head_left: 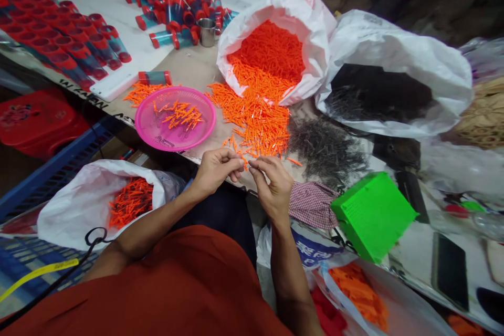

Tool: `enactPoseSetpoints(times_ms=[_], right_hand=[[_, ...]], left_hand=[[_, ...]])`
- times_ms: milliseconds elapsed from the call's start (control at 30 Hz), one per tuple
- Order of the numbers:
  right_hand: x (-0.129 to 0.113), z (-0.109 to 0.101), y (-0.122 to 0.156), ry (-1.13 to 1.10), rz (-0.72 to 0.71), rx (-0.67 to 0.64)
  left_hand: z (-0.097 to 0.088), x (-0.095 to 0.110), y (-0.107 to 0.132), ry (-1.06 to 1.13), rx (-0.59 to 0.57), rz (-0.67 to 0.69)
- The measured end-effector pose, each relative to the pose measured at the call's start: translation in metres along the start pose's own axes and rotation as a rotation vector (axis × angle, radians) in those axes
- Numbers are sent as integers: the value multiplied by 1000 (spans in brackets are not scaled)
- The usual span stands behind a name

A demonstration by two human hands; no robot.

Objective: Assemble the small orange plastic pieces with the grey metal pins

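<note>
Work looks well short of done, judging by the loose stock on the table point(197, 73). Both hands meet at its near edge, just in front of the orange heap point(262, 134). The left hand point(218, 170) has thumb and fingers pinched together, apparently on a small orange piece point(245, 163) that shows between the two hands. The right hand point(272, 181) is curled, with thumb and forefinger brought close at the same spot; whether a thin dark piece sits between them is too small to tell. The orange heap spills from the mouth of a tipped white bag point(317, 16), which holds plenty more. Beside it lies a tangle of dark pieces point(326, 147), in front of a second bag point(441, 71) with a dark mass inside. All of that seems to be left to handle. On the left, a pink basket point(211, 115) holds a small cluster point(181, 116) of orange pieces, likely a modest batch already dealt with. Below the table edge, an open sack point(66, 210) holds many more orange pieces with dark bits among them, probably the larger finished share, though its depth is hidden, so the proportion done cannot be told.
</note>
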State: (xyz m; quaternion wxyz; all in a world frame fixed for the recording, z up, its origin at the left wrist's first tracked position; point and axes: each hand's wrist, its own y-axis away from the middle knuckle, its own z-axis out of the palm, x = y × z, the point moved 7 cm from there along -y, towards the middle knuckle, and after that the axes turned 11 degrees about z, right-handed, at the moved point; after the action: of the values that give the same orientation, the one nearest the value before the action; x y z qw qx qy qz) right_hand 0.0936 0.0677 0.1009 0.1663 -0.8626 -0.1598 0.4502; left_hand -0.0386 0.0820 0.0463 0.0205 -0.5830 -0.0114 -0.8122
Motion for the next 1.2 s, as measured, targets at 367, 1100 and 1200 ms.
enactPoseSetpoints(times_ms=[367,1100,1200], right_hand=[[4,4,2,-32,53,10],[9,9,10,-75,146,94],[10,10,11,-86,162,102]], left_hand=[[2,-3,1,-2,-2,-10],[-3,-10,1,60,73,-28],[-3,-11,1,58,77,-32]])
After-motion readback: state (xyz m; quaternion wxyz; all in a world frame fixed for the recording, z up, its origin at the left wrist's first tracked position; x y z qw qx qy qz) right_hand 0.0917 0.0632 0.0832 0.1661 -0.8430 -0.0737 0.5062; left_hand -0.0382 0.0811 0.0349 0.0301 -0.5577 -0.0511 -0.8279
